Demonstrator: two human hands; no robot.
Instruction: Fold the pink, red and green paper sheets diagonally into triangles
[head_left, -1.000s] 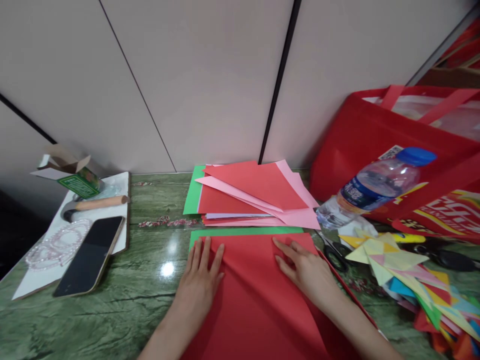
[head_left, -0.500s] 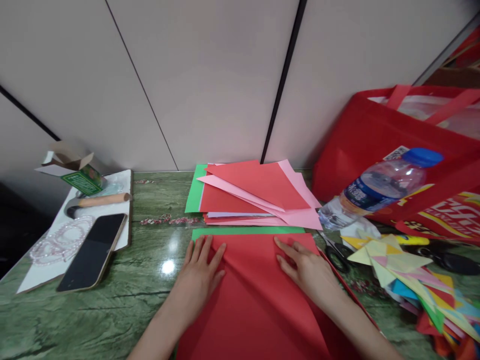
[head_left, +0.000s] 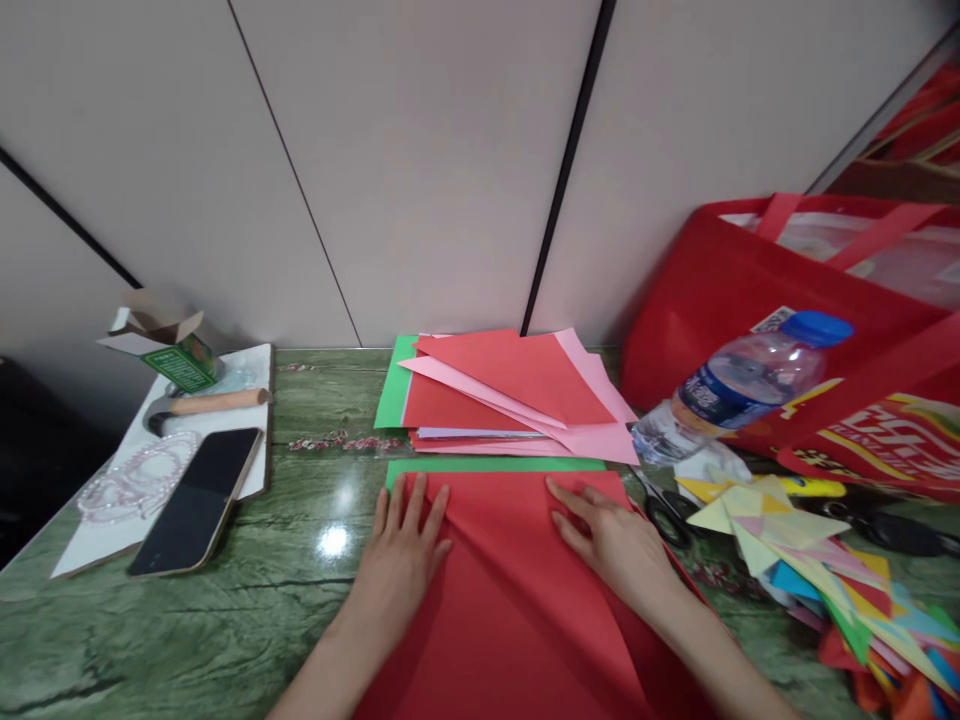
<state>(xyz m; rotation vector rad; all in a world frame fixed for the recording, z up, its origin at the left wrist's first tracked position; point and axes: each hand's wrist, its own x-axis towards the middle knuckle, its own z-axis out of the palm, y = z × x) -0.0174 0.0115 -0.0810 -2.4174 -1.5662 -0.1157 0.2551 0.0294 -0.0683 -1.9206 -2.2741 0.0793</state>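
Observation:
A large sheet of red paper [head_left: 517,620] lies before me on the table, with a raised diagonal ridge running down its right side. My left hand [head_left: 405,560] rests flat near its upper left corner, fingers spread. Near the upper right corner, my right hand [head_left: 619,545] touches the red sheet with its fingers stretched out. The edge of a green sheet [head_left: 495,465] shows behind the top of the red one. Just beyond lies a stack of red, pink and green paper [head_left: 517,380].
Left are a white board [head_left: 259,440], smartphone [head_left: 199,500], wooden-handled sickle [head_left: 217,402], beads [head_left: 139,480] and open green box [head_left: 176,355]. Right are scissors [head_left: 667,510], a water bottle [head_left: 739,390], a red bag [head_left: 705,290] and colourful paper scraps [head_left: 817,560]. A grey wall [head_left: 435,180] stands behind.
The view has shifted slightly, so the surroundings sit a little differently in the picture. Both hands stay at about the same places on the red paper.

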